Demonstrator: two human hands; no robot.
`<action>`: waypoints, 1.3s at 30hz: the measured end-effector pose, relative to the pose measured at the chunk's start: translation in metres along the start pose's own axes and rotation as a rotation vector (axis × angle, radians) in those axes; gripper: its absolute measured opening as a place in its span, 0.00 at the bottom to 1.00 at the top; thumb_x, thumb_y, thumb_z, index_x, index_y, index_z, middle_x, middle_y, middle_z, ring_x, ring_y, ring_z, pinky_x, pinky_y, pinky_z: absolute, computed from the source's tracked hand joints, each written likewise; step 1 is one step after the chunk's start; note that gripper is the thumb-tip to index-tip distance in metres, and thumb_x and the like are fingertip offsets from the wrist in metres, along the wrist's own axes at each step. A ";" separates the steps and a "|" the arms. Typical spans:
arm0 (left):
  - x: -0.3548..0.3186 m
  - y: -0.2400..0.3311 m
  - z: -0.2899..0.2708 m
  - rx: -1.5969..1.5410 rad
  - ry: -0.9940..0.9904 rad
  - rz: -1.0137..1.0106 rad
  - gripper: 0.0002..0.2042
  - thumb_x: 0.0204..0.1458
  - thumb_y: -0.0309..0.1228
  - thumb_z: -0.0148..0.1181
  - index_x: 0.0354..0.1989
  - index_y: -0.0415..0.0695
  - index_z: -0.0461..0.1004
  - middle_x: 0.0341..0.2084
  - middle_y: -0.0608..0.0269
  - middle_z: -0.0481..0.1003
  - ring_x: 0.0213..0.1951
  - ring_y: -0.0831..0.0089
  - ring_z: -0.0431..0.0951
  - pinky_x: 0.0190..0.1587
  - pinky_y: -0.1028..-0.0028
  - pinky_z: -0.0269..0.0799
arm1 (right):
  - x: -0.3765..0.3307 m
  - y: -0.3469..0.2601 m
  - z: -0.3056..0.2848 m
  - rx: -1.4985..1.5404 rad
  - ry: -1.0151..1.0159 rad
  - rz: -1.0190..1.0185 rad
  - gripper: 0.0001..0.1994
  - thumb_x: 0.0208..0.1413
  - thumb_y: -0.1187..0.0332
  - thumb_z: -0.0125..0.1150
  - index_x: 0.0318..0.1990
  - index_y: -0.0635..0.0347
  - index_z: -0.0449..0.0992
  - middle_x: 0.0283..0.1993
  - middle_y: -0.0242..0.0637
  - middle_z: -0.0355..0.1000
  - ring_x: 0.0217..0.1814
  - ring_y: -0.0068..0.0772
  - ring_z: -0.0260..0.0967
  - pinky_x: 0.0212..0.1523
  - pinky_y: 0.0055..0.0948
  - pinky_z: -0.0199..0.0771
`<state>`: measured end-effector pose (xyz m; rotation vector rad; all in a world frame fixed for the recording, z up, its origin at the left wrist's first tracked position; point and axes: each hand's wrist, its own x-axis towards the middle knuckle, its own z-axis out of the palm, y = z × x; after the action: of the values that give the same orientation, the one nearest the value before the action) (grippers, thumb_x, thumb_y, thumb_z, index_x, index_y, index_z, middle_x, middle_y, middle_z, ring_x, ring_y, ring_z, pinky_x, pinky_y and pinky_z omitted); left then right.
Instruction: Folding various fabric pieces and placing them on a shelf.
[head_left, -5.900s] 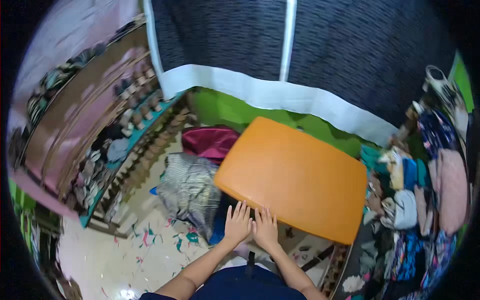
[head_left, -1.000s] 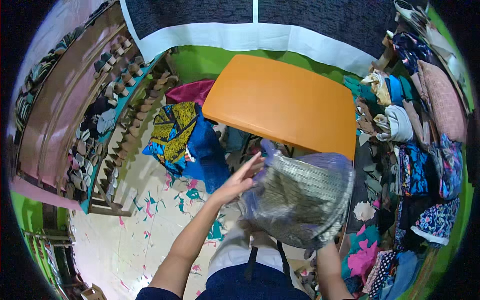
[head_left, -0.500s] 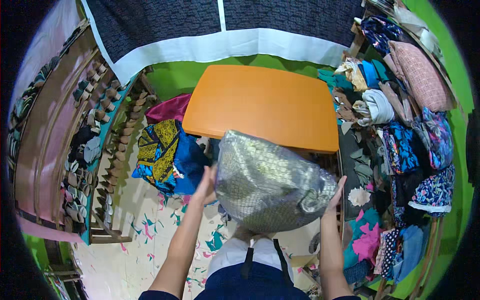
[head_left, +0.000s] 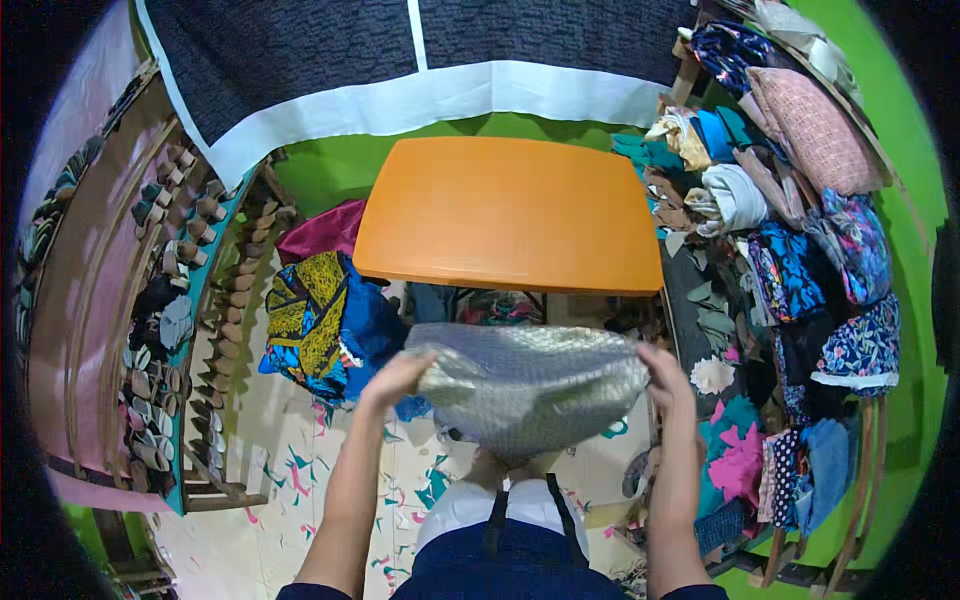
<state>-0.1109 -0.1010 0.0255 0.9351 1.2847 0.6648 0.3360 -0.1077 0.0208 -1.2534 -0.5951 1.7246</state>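
Between my two hands hangs a silvery, scale-patterned piece of material point(head_left: 530, 390), sheet-like or bag-like; I cannot tell which. My left hand point(head_left: 398, 380) is closed on its left edge. At the upper right edge, my right hand point(head_left: 662, 375) grips it too. The material sags in the middle, above my lap and just short of the orange table point(head_left: 508, 212). Left of it lies a heap of yellow-and-black and blue patterned cloth point(head_left: 318, 325).
A rack of shoes point(head_left: 165, 350) stands at the left. Shelves at the right carry folded clothes point(head_left: 790, 260) and a pink cushion point(head_left: 815, 130). Cloth scraps point(head_left: 300, 475) litter the pale floor. A dark curtain with a white border point(head_left: 540, 85) hangs behind the table.
The silvery material has come down and toward me, its bulk flattening into a sagging fold. My fingers, flatter against its sides before, are now curled round its edges.
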 end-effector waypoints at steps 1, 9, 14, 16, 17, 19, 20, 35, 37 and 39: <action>0.015 0.008 -0.012 0.143 0.035 0.030 0.16 0.54 0.43 0.49 0.36 0.41 0.73 0.23 0.71 0.70 0.23 0.83 0.65 0.23 0.79 0.62 | 0.001 -0.002 -0.079 -0.331 0.050 -0.393 0.16 0.48 0.74 0.57 0.45 0.67 0.68 0.45 0.39 0.68 0.44 0.30 0.67 0.47 0.30 0.67; -0.009 0.045 -0.041 -0.028 0.252 0.279 0.16 0.55 0.38 0.49 0.44 0.37 0.69 0.36 0.67 0.72 0.35 0.79 0.70 0.40 0.78 0.64 | -0.007 -0.031 0.010 0.083 0.081 -0.697 0.32 0.45 0.79 0.55 0.60 0.51 0.54 0.47 0.37 0.65 0.47 0.27 0.64 0.51 0.32 0.65; -0.009 0.067 -0.043 -0.289 0.151 0.435 0.19 0.50 0.34 0.54 0.49 0.39 0.63 0.39 0.61 0.71 0.38 0.75 0.71 0.45 0.70 0.66 | 0.001 -0.064 0.020 -0.171 -0.112 -0.652 0.31 0.52 0.69 0.52 0.62 0.61 0.46 0.59 0.43 0.56 0.56 0.39 0.60 0.55 0.38 0.61; -0.029 0.091 -0.041 -0.527 0.057 0.656 0.23 0.51 0.33 0.53 0.54 0.42 0.56 0.43 0.58 0.69 0.38 0.71 0.73 0.44 0.67 0.68 | -0.026 -0.089 0.071 0.358 -0.122 -0.730 0.33 0.55 0.47 0.45 0.61 0.59 0.51 0.59 0.43 0.57 0.57 0.40 0.60 0.56 0.44 0.59; -0.018 0.102 -0.015 -0.538 0.137 0.743 0.27 0.51 0.34 0.52 0.57 0.44 0.50 0.45 0.58 0.66 0.34 0.71 0.73 0.36 0.71 0.69 | -0.003 -0.084 0.029 0.371 -0.184 -0.562 0.33 0.54 0.45 0.46 0.60 0.58 0.53 0.58 0.42 0.58 0.57 0.39 0.59 0.56 0.43 0.59; -0.007 0.110 -0.010 0.053 0.111 0.308 0.23 0.48 0.38 0.56 0.50 0.41 0.61 0.35 0.65 0.69 0.28 0.78 0.67 0.27 0.78 0.62 | 0.012 -0.080 0.038 0.287 -0.188 -0.199 0.34 0.51 0.40 0.45 0.58 0.56 0.59 0.54 0.38 0.63 0.55 0.36 0.61 0.54 0.41 0.61; -0.003 0.112 -0.009 0.486 0.067 -0.028 0.21 0.48 0.39 0.58 0.47 0.41 0.65 0.30 0.68 0.70 0.26 0.81 0.64 0.25 0.80 0.59 | 0.014 -0.076 0.039 0.151 -0.147 -0.142 0.31 0.52 0.45 0.50 0.56 0.58 0.61 0.53 0.35 0.64 0.53 0.35 0.63 0.50 0.38 0.65; 0.126 0.197 -0.073 -0.324 0.384 0.585 0.11 0.55 0.34 0.49 0.39 0.40 0.71 0.34 0.66 0.74 0.34 0.78 0.71 0.38 0.78 0.65 | 0.143 -0.237 0.043 0.399 -0.130 -0.657 0.20 0.59 0.61 0.41 0.56 0.61 0.60 0.54 0.39 0.62 0.54 0.36 0.61 0.57 0.38 0.57; 0.153 0.207 -0.048 -0.433 0.379 0.505 0.12 0.55 0.34 0.49 0.43 0.40 0.69 0.38 0.64 0.72 0.38 0.75 0.71 0.42 0.76 0.64 | 0.186 -0.219 0.027 0.312 0.066 -0.417 0.25 0.58 0.49 0.39 0.56 0.55 0.61 0.53 0.36 0.64 0.52 0.36 0.63 0.53 0.40 0.63; 0.193 0.197 -0.054 -0.522 0.334 0.517 0.14 0.56 0.34 0.48 0.47 0.39 0.66 0.43 0.61 0.70 0.42 0.71 0.70 0.45 0.72 0.65 | 0.225 -0.189 0.004 0.142 -0.259 0.052 0.28 0.55 0.49 0.48 0.57 0.58 0.60 0.53 0.37 0.64 0.49 0.34 0.65 0.47 0.38 0.69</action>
<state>-0.1108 0.1702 0.0996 0.7328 1.0670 1.5318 0.3848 0.1791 0.0605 -0.9621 -0.5818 1.9541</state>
